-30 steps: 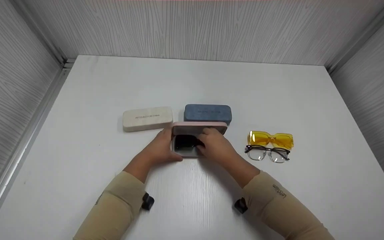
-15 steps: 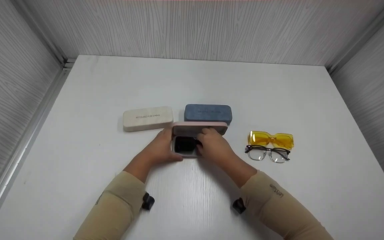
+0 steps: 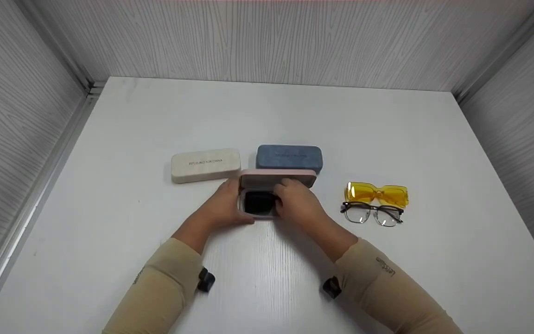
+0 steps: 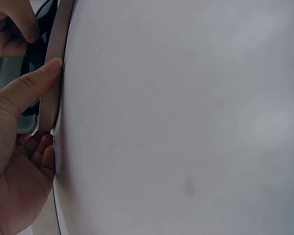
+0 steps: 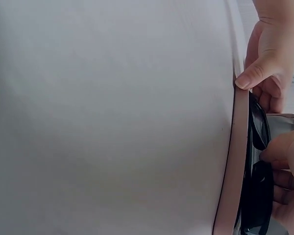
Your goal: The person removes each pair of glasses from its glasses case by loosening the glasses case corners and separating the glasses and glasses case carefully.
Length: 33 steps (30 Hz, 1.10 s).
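Observation:
A pink glasses case stands with its lid raised in the middle of the table. Black sunglasses lie inside its lower half, lenses to the left. My left hand grips the case's left end, the thumb along the front rim in the left wrist view. Reaching in from the right, my right hand pinches the sunglasses near their middle, as the right wrist view shows with the dark frame beside the fingers. The right part of the sunglasses is hidden behind that hand in the head view.
Behind the pink case stand a closed cream glasses case on the left and a closed blue one. To the right lie yellow glasses and, in front of them, clear glasses with dark upper rims.
The sunglasses have shifted slightly toward the front of the pink case and settled lower in it. My right forearm has moved a little left. My left hand has kept its place.

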Available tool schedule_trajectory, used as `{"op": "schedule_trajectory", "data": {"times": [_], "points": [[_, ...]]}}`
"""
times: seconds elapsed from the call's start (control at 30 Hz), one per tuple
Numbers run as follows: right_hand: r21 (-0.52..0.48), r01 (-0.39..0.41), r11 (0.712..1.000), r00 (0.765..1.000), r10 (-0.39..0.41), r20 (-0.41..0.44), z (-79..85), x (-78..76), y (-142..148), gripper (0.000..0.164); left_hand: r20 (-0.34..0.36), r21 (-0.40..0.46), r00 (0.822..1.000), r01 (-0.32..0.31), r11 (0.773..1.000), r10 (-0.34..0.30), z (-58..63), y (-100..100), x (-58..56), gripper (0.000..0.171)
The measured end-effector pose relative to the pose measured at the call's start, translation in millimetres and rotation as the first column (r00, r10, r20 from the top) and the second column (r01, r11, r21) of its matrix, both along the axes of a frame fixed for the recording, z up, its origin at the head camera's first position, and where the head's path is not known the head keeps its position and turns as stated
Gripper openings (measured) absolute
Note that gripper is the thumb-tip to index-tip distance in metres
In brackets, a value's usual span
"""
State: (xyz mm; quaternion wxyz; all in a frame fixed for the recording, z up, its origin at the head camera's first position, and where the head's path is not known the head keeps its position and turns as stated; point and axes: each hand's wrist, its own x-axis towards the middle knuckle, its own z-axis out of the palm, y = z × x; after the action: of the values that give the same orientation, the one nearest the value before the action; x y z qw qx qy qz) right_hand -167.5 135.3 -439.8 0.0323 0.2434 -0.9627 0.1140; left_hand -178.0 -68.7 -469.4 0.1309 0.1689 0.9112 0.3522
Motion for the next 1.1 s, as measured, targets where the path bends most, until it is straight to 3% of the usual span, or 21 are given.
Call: {"op": "schedule_trajectory", "data": {"times": [0.23,0.53,0.83,1.1], "points": [[-0.031,0.032,0.999,0.999,-0.032,0.009,10.2,1.7,8,0.005,0.001,0.004,1.000,-0.008,1.000,0.008,0.8,0,0.5,0.108],[-0.123,0.088,0.988,0.995,-0.081,0.065,27.3,2.0,32,0.008,0.033,-0.056,0.999,-0.020,0.998,0.022,3.1,0,-0.2,0.117],[-0.145,0.171,0.974,0.976,-0.147,0.163,42.1,6.5,68,0.007,0.028,-0.048,1.000,-0.012,0.999,0.013,4.6,1,0.1,0.117],[-0.111,0.179,0.978,0.963,-0.151,0.222,44.3,15.2,111,0.005,-0.014,-0.032,1.000,0.018,0.999,-0.019,5.2,1,-1.7,0.115]]}}
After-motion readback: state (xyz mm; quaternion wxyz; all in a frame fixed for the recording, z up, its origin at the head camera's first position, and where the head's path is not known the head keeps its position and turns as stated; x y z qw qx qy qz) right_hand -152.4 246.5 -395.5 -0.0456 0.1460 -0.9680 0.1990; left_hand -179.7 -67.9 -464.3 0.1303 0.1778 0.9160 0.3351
